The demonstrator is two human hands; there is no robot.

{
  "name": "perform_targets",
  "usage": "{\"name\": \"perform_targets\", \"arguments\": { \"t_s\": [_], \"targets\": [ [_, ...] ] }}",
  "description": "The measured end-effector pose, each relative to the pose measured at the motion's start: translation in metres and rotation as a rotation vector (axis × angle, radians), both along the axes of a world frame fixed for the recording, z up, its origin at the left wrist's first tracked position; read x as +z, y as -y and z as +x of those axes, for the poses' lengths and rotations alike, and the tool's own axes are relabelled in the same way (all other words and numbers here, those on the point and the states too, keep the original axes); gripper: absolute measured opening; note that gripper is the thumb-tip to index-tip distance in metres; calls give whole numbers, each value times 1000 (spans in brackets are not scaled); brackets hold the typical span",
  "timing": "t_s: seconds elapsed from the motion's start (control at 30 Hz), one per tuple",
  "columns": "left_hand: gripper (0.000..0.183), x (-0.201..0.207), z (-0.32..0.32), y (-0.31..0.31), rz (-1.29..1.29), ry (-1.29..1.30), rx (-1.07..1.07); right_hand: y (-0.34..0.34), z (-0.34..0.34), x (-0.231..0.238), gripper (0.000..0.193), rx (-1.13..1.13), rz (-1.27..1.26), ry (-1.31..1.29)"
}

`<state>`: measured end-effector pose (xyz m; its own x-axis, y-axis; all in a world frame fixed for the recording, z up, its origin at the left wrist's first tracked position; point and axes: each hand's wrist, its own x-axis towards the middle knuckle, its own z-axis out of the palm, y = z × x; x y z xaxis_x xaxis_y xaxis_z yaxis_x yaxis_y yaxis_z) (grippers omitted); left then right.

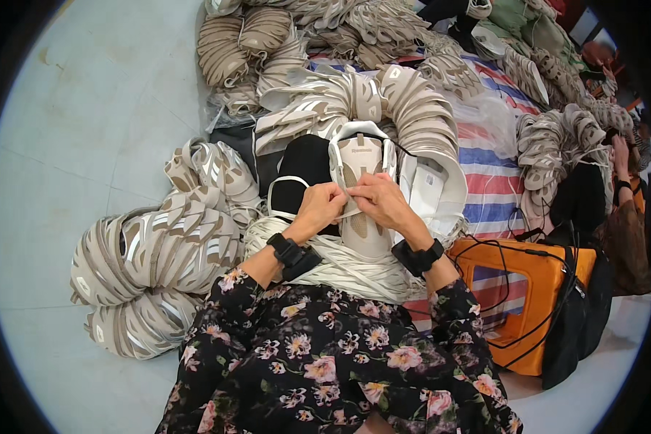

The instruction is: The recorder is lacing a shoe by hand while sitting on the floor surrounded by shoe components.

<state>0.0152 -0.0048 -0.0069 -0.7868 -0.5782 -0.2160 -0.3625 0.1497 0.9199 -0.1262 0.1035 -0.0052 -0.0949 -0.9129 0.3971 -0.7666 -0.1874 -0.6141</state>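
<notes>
A beige and white shoe upper (365,235) lies toe toward me, its tongue and collar at the far end. My left hand (317,208) is closed in a pinch at the upper's left edge, on a white shoelace (291,178) that loops out to the left over black cloth. My right hand (385,202) rests across the upper with its fingers pinched together, meeting the left fingertips at the lace. The exact spot between the fingertips is too small to make out. Under the upper's near end, a heap of white shoelaces (340,273) spreads across my lap.
Curled stacks of shoe uppers (159,249) lie on the pale floor at left. Another stack (419,108) arches behind my hands. An orange plastic stool (517,347) with black cables stands at right on a striped sheet (492,181). Another person's arm (620,163) shows far right.
</notes>
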Motion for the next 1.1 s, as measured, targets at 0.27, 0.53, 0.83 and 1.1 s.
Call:
{"name": "perform_targets", "arguments": {
  "t_s": [0.27, 0.53, 0.83, 1.1],
  "targets": [
    [39, 14, -1, 25, -666, -137, -333, 10, -6, 4, 10, -25, 113, -60],
    [36, 22, -1, 21, -297, -156, -345, 11, -28, 1, 7, -30, -16, -632],
    [31, 25, 15, 18, -388, 35, -488, -41, -215, 31, 26, -813, 48, -479],
    [16, 35, 21, 22, -426, 54, -538, 12, -40, 14, 21, 86, -67, -413]
  ]
}}
